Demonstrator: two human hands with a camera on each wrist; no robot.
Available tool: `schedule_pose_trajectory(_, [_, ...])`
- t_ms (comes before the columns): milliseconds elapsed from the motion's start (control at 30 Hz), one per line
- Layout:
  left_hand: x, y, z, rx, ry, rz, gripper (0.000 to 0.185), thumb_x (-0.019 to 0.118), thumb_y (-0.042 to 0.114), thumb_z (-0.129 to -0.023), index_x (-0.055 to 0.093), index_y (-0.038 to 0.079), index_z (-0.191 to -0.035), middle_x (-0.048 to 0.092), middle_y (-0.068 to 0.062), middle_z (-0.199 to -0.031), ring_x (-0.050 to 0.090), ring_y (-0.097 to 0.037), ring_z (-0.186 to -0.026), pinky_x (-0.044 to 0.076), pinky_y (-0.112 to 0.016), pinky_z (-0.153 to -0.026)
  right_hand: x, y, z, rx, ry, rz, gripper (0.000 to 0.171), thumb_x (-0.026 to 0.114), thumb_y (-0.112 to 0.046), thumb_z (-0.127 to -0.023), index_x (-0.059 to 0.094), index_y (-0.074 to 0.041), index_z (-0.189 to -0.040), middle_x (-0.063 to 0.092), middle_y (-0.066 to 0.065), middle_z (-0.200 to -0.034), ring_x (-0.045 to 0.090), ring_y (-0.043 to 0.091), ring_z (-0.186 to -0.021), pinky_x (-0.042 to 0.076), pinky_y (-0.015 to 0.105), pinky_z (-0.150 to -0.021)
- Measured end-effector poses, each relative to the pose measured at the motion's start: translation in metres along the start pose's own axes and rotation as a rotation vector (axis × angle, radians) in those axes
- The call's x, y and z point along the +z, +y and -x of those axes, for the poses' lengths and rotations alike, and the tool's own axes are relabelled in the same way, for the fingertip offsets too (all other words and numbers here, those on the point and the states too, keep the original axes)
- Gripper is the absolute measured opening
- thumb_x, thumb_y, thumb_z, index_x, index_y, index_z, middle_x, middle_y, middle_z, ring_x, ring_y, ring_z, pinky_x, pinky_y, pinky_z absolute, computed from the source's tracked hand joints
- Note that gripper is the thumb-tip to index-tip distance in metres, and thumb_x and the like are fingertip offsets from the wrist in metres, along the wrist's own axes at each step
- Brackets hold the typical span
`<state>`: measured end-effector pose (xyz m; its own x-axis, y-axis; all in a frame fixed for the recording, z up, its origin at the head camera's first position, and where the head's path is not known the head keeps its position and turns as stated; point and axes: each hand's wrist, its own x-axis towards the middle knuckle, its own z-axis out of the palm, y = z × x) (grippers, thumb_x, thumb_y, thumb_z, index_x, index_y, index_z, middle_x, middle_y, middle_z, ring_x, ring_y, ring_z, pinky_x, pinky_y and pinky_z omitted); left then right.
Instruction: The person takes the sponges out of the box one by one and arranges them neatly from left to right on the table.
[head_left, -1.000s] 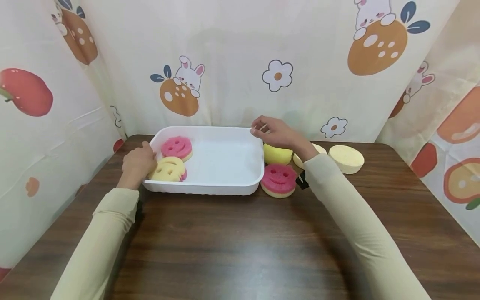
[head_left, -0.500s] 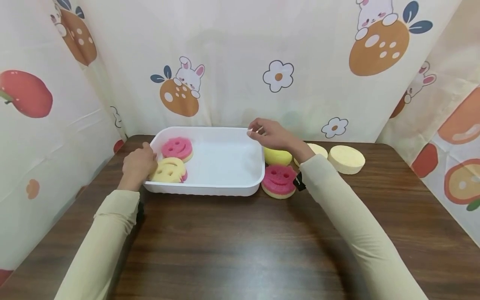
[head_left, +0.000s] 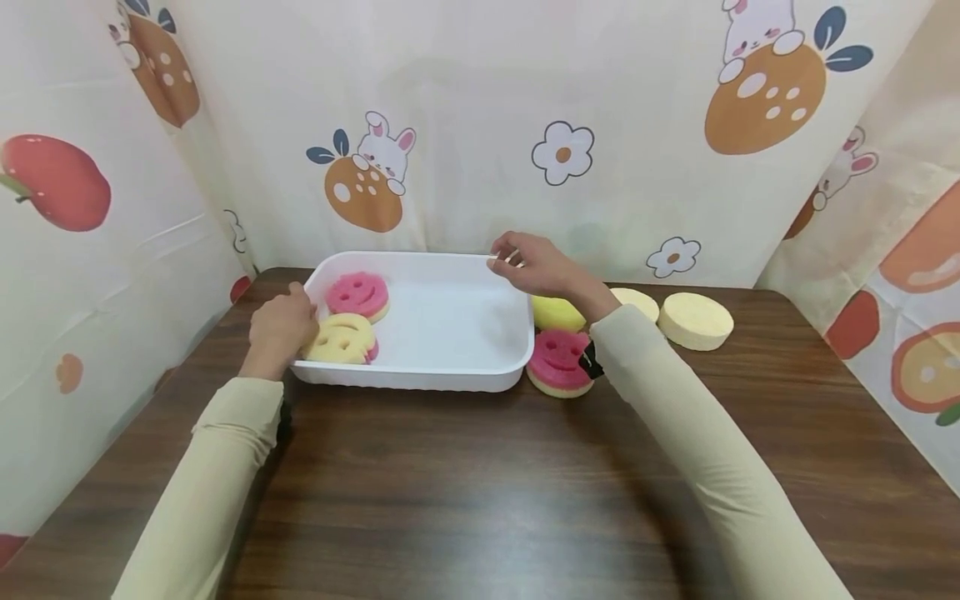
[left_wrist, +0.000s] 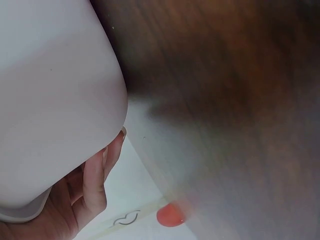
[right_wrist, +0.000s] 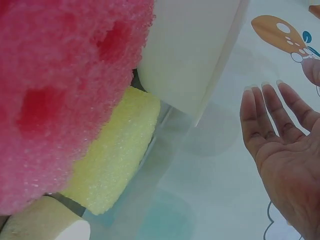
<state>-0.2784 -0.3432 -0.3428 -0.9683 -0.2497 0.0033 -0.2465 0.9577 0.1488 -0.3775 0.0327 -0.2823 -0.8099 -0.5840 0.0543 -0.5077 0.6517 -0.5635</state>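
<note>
A white plastic tray stands on the brown table. My left hand grips its left rim; in the left wrist view the fingers bend against the tray's outer wall. Inside, on the left, lie a pink smiley sponge and a yellow smiley sponge with a pink underside. Over the tray's back right corner hovers my right hand, its fingers loosely bent. The right wrist view has that hand with nothing in it.
Right of the tray sit a pink smiley sponge and a yellow sponge. Farther right are two pale yellow round sponges, one partly behind my wrist, the other in full view. A printed curtain closes off the back.
My right hand has drifted slightly left over the tray's back right corner. The left hand keeps its place on the rim, and the sponges lie as before.
</note>
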Motion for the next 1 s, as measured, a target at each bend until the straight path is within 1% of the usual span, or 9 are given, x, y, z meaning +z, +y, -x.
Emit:
schedule_pose_trajectory(233, [-0.001,0.003,-0.003,0.010,0.008,-0.007,0.048,0.040,0.024,-0.103,0.034,-0.015,-0.129,0.060,-0.034,-0.098,0.061,-0.042,-0.079,0.051,-0.054,-0.068,-0.003,-0.002,-0.005,0.037,0.016,0.018,0.039,0.053,-0.039,-0.100,0.052,-0.013,-0.129,0.059,0.010,-0.130,0.056,0.028,-0.123,0.053,0.045,-0.098])
schedule_pose_trajectory(367, [-0.001,0.004,-0.004,0.018,0.013,-0.006,0.047,0.039,0.024,-0.103,0.034,-0.015,-0.129,0.060,-0.034,-0.098,0.061,-0.042,-0.080,0.051,-0.053,-0.067,-0.002,-0.004,-0.009,0.048,0.009,0.021,0.041,0.054,-0.041,-0.099,0.052,-0.014,-0.130,0.059,0.009,-0.130,0.056,0.028,-0.124,0.052,0.045,-0.099])
schedule_pose_trajectory(567, [-0.001,0.003,-0.003,0.013,-0.001,0.001,0.048,0.038,0.025,-0.104,0.034,-0.016,-0.129,0.060,-0.033,-0.097,0.061,-0.042,-0.080,0.050,-0.052,-0.067,0.003,-0.008,-0.014,0.019,-0.003,0.036,0.045,0.053,-0.045,-0.098,0.052,-0.014,-0.131,0.059,0.009,-0.131,0.056,0.027,-0.123,0.049,0.045,-0.102])
schedule_pose_trajectory(767, [0.001,0.002,-0.002,0.011,0.012,0.002,0.047,0.039,0.024,-0.103,0.035,-0.016,-0.128,0.060,-0.033,-0.096,0.061,-0.041,-0.079,0.051,-0.053,-0.068,0.008,-0.015,-0.019,-0.010,-0.010,0.038,0.044,0.054,-0.044,-0.098,0.052,-0.014,-0.131,0.059,0.008,-0.130,0.057,0.026,-0.120,0.049,0.044,-0.101])
schedule_pose_trajectory(1000, [0.005,-0.003,-0.002,0.003,0.019,-0.012,0.050,0.042,0.024,-0.103,0.034,-0.016,-0.131,0.061,-0.033,-0.095,0.060,-0.039,-0.075,0.051,-0.050,-0.063,0.013,-0.024,-0.025,-0.047,-0.048,0.060,0.046,0.055,-0.042,-0.099,0.052,-0.011,-0.133,0.060,0.010,-0.132,0.059,0.026,-0.119,0.050,0.043,-0.100])
